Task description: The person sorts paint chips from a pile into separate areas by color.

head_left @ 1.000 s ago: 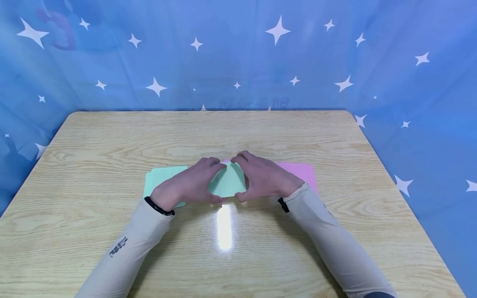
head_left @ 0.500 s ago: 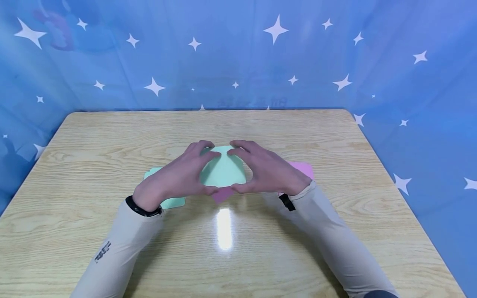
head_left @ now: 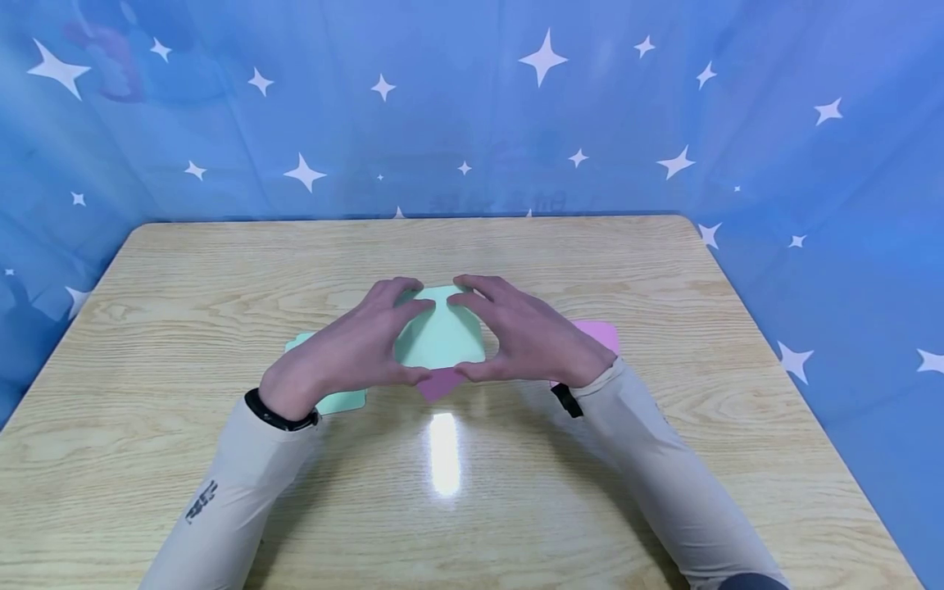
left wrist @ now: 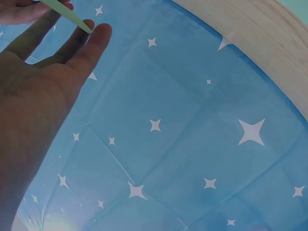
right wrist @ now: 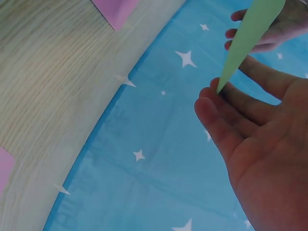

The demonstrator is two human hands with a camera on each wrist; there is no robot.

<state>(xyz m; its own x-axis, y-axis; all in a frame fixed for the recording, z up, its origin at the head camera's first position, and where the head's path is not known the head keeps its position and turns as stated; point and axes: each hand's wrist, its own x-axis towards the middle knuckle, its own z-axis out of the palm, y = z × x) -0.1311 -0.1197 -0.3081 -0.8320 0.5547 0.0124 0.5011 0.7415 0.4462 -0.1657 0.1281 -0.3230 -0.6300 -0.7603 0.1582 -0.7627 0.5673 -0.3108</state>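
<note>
A mint-green paper card (head_left: pixel 441 334) is held up over the middle of the table between both hands. My left hand (head_left: pixel 347 340) pinches its left side, thumb at the near corner and fingers at the far one. On the opposite side my right hand (head_left: pixel 531 336) grips the card in the same way. The right wrist view shows the green card (right wrist: pixel 248 43) edge-on, its corner between the thumb and fingers of the right hand (right wrist: pixel 264 130). In the left wrist view its thin edge (left wrist: pixel 67 13) meets the fingertips. Below it, a pink card (head_left: pixel 440 385) lies on the table, partly hidden.
More mint-green cards (head_left: pixel 342 402) lie at the left, partly under my left forearm. Pink cards (head_left: pixel 601 334) lie at the right, partly covered by my right wrist. The wooden table (head_left: pixel 472 254) ends at a blue star-patterned curtain (head_left: pixel 472 106).
Both hands have risen from the table with the green card, uncovering more of the pink card beneath. Over the last half second they have hardly moved.
</note>
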